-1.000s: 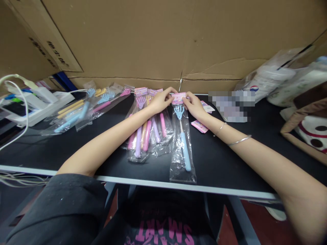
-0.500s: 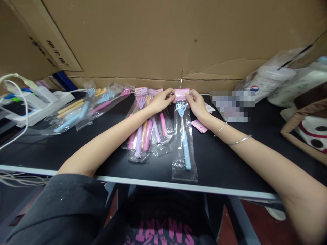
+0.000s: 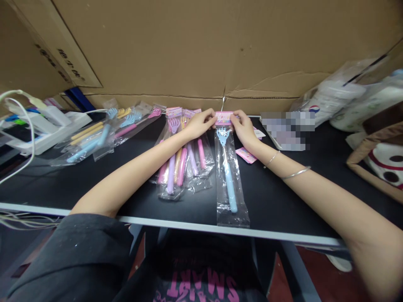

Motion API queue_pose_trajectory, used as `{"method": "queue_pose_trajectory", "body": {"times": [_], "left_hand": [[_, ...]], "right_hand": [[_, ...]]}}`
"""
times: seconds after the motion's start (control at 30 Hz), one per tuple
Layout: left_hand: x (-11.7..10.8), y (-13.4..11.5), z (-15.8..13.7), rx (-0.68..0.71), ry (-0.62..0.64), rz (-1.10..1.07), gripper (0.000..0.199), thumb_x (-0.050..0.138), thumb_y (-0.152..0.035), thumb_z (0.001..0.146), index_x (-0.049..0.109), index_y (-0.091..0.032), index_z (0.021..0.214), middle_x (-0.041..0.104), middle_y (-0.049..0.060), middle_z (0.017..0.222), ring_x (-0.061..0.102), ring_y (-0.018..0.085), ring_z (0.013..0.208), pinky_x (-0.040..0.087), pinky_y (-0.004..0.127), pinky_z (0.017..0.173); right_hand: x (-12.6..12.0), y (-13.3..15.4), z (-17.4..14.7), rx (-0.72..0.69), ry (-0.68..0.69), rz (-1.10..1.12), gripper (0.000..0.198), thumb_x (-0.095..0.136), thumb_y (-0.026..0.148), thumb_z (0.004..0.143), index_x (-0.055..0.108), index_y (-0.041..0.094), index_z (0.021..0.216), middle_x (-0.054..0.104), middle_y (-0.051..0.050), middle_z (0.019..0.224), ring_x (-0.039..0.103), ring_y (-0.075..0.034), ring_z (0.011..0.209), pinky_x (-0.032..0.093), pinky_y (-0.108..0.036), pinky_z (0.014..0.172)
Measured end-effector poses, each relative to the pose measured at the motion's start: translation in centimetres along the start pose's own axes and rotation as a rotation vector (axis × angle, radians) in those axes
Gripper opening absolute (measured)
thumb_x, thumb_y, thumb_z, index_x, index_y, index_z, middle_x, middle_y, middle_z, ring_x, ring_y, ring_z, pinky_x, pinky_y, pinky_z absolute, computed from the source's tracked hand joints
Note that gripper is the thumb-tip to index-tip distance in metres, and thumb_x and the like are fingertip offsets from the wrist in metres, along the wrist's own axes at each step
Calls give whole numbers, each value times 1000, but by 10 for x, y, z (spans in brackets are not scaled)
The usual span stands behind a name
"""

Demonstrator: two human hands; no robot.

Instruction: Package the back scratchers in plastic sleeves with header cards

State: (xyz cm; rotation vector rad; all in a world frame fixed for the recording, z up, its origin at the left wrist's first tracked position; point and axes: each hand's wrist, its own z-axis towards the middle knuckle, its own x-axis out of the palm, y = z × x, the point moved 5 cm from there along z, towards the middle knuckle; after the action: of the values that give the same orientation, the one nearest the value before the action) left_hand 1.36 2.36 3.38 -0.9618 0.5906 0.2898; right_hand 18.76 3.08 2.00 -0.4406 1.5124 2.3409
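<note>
A pink header card (image 3: 223, 118) sits across the top of a clear plastic bag (image 3: 239, 212). My left hand (image 3: 201, 123) pinches the card's left edge, and my right hand (image 3: 244, 127) pinches its right edge. Inside the bag lies a light-blue back scratcher (image 3: 230, 184), its claw end up by the card and its handle toward the table's front edge. To the left of the bag, partly under my left hand and forearm, are several bagged back scratchers (image 3: 171, 167) in pink, purple and yellow with similar cards. Loose pink cards (image 3: 246, 155) lie beside my right wrist.
More bagged back scratchers (image 3: 103, 134) without visible cards lie at the left, beside a white power strip (image 3: 47, 134) with cables. A cardboard wall (image 3: 189, 50) closes off the back. At right are a bagged cup (image 3: 336, 98) and a brown-and-white bag (image 3: 384, 159).
The bag with the blue back scratcher has shifted slightly, its lower end swinging right and toward the front edge. Both hands keep their hold on the card, nearly unmoved.
</note>
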Motion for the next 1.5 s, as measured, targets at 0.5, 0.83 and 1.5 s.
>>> {"method": "queue_pose_trajectory", "body": {"times": [0.5, 0.83, 1.5], "left_hand": [[-6, -9, -4, -11, -53, 166, 12, 52, -28, 97, 60, -20, 96, 71, 2, 81, 64, 17, 79, 47, 31, 81], [-8, -9, -5, -27, -73, 173, 22, 54, -19, 91, 60, -20, 113, 70, 1, 85, 62, 15, 78, 45, 29, 79], [-6, -7, -5, -48, 8, 283, 19, 54, -18, 90, 66, -20, 105, 71, 1, 84, 62, 17, 77, 42, 29, 74]], "right_hand": [[2, 2, 0, -36, 16, -6, 32, 49, 52, 95, 44, 27, 77, 47, 2, 59, 53, -20, 63, 48, -38, 72], [3, 11, -5, -24, 63, -39, 25, 50, 35, 94, 40, 26, 73, 47, 4, 56, 51, -18, 61, 44, -35, 73], [5, 3, -2, -70, -14, -193, 10, 59, 32, 90, 56, 24, 86, 61, -1, 73, 58, -21, 80, 45, -40, 84]]}}
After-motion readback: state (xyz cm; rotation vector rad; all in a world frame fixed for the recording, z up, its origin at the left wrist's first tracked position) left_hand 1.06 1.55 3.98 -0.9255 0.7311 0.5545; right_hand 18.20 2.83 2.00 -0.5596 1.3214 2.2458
